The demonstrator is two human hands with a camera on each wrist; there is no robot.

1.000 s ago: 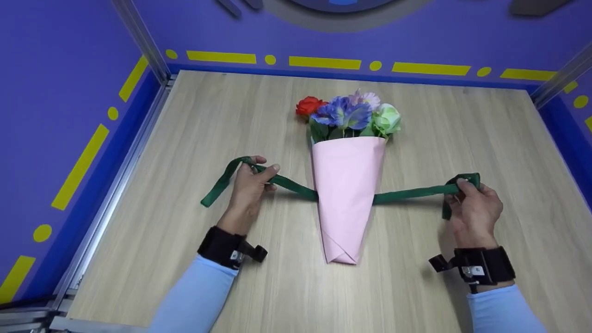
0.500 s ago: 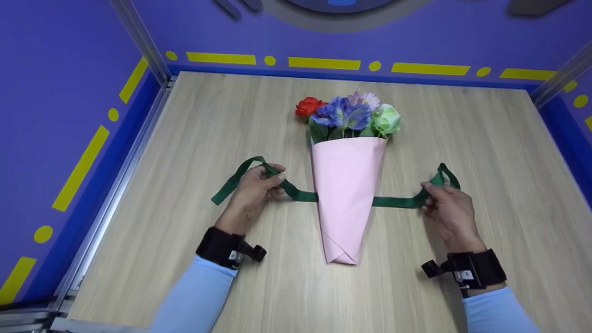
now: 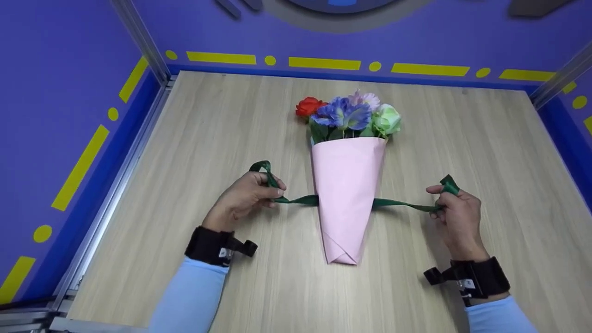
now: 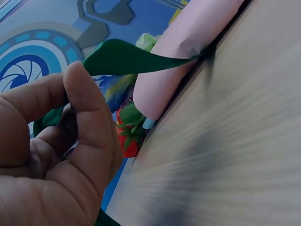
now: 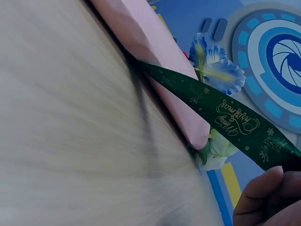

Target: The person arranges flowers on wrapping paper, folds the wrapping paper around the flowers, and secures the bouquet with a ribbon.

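Note:
A bouquet wrapped in pink paper [image 3: 349, 185] lies on the wooden table, its red, blue, pink and pale green flowers [image 3: 344, 113] toward the back. Under the wrap runs a green ribbon [image 3: 391, 203], coming out at both sides. My left hand [image 3: 249, 194] pinches the ribbon's left part, and a loop rises over the fingers. On the other side my right hand [image 3: 460, 217] grips the right part between thumb and curled fingers. Gold "Merry Christmas" lettering shows on the ribbon [image 5: 225, 113] in the right wrist view. The stretch beneath the bouquet is hidden.
Blue panels with yellow marks [image 3: 323, 63] stand behind the table [image 3: 222, 115] and at its sides. A metal rail [image 3: 115, 189] runs along the left edge. Each wrist wears a black strap with a small camera arm.
My right hand has come inward toward the bouquet, then slightly back out, shifting its hold along the ribbon. My left hand has dropped slightly nearer me. The bouquet has stayed put.

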